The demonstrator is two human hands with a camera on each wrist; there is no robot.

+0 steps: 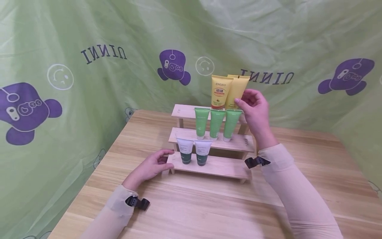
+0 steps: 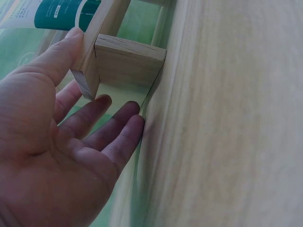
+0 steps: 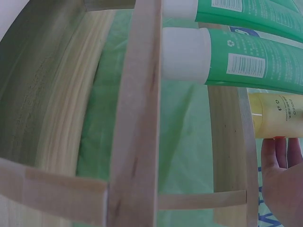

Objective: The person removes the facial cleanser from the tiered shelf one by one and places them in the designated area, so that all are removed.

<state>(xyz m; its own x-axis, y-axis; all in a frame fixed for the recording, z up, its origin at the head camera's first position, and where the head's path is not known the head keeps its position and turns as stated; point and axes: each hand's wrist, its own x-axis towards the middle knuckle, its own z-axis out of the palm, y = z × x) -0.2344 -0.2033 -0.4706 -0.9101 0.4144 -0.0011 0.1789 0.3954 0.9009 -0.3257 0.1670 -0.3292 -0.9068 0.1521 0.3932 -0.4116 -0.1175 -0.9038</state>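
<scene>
Even, diffuse light fills all views, casting only soft shadows beneath the stepped rack. The head view bows at its edges; both wrist views appear green-tinted, with close surfaces blurred.

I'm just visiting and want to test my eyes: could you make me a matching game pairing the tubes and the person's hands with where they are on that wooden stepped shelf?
Things:
1. two yellow plastic tubes
2. three green plastic tubes
3. two white-and-dark-green tubes
4. left hand

Places:
A. bottom step
B. at the left end of the bottom step of the wooden stepped shelf
C. top step, right hand touching one
D. middle step

Pairs: 1-C, 2-D, 3-A, 4-B
</scene>
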